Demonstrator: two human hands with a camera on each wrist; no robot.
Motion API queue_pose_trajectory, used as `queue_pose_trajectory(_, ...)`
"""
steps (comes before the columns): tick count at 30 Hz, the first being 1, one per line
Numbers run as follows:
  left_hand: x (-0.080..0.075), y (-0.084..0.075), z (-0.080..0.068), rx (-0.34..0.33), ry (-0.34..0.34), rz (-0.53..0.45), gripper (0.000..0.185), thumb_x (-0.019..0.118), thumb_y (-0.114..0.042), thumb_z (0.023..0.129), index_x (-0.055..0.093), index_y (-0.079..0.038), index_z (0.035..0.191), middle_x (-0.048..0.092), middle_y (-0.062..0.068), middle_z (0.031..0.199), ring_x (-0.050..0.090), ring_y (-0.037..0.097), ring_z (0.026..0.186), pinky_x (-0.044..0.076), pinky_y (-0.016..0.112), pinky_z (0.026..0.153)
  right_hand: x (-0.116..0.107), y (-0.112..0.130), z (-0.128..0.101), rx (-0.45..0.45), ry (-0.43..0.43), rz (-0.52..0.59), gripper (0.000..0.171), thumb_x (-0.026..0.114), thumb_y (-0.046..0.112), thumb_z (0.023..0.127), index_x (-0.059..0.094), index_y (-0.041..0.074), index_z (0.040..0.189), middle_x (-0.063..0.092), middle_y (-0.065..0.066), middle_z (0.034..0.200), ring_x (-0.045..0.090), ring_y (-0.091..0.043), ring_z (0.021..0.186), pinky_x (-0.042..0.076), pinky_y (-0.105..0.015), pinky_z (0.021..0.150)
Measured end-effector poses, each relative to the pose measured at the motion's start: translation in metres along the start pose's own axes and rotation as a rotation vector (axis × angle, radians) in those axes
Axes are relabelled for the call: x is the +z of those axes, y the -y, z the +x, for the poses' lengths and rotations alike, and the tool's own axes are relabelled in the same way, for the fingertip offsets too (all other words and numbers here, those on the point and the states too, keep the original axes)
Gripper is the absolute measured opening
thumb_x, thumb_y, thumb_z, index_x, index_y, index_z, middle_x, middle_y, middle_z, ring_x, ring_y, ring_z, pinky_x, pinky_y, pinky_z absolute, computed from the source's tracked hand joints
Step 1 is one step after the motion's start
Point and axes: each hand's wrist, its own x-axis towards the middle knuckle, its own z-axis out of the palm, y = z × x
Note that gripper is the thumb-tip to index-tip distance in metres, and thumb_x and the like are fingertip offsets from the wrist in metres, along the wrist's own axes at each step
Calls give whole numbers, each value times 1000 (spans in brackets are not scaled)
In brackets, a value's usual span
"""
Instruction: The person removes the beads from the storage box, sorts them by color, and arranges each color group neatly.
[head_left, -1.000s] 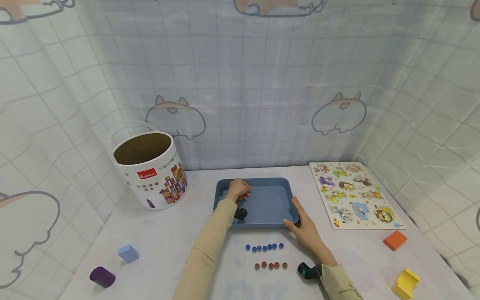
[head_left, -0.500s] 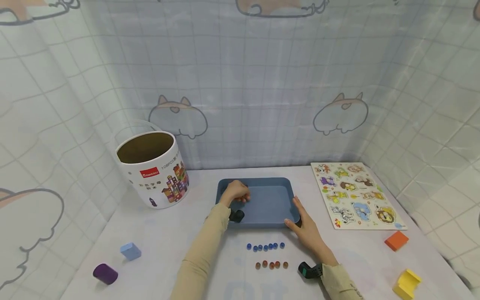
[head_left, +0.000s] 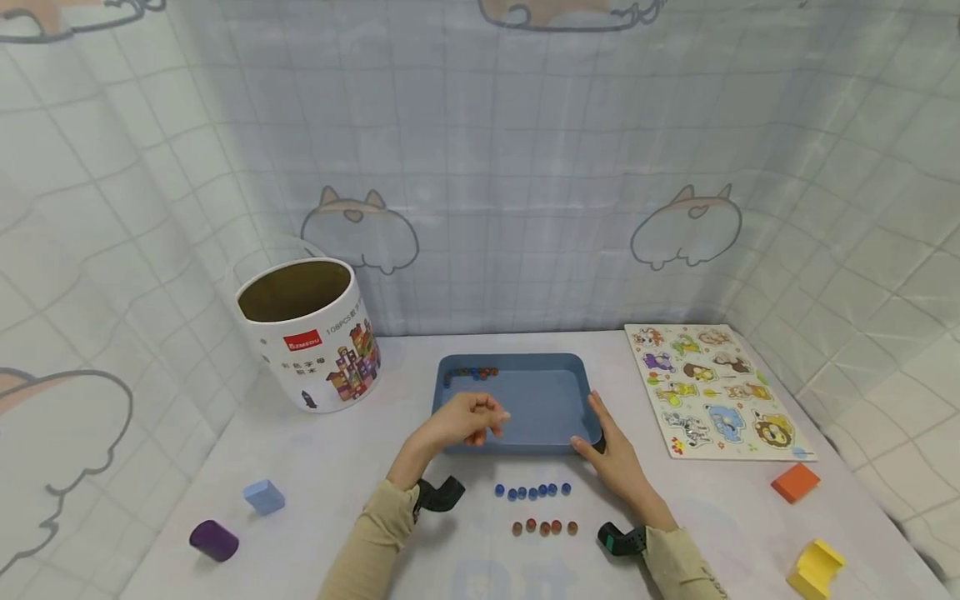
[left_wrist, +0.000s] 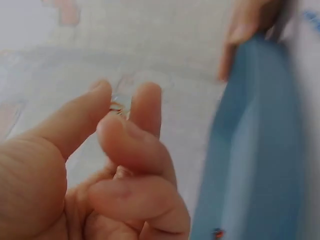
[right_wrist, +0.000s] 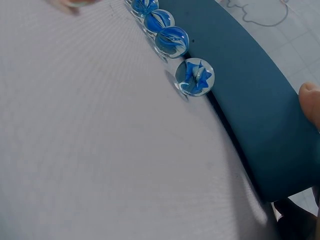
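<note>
Head view: your left hand pinches an orange-swirled marble; your right hand, straight-fingered, steadies the tray. Likely sorting: aim for bottom-centre reddish marbles.

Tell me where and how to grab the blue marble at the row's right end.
Likely best from above: pinch the blue marble across its near and far sides, since it's round, with a neighbouring marble just left and tabletop toward the tray.

A white bucket is standing near the back left corner of the table. Its red label is showing "ZMEDU" after an unclear character. "108PCS" is running alongside; Chinese characters, including "字母", are appearing below.
</note>
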Motion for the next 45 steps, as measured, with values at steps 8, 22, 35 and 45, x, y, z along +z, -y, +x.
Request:
queue_pose_trajectory(8, 41, 40, -40, -54, 107, 42, 8, 71, -16, 88, 69, -8, 90, 66, 2, 69, 42, 7, 46, 36, 21, 46, -6, -1, 2, -1, 9, 2, 82, 67, 33, 90, 22, 9, 155, 18, -14, 162, 22, -42, 146, 23, -60, 113)
queue_pose_trajectory(22, 69, 44, -52, 37, 0, 290, 13, 82, -11, 75, 69, -12, 77, 60, -7, 59, 48, 1, 52, 39, 18, 52, -7, -3, 4, 6, 11, -15, 82, 66, 31, 91, 20, 11, 156, 16, -13, 163, 21, -41, 147, 22, -60, 114)
queue_pose_trajectory(35, 7, 1, -16, 45, -220, 156, 21, 63, -27, 95, 68, -10, 107, 70, 12, 82, 58, 40, 63, 43, 29, 52, -10, -3, 4, 17, 12, 3, 82, 66, 32, 91, 20, 12, 156, 16, -13, 163, 20, -41, 147, 21, -60, 115)
queue_pose_trajectory(45, -27, 11, 50, -106, -394, 62, 31, 50, -22, 102, 63, -3, 123, 71, 13, 98, 64, 27, 69, 47, 34, 61, 2, -6, -2, 16, 14, 12, 83, 67, 32, 90, 21, 12, 156, 16, -13, 162, 21, -42, 146, 21, -60, 114)
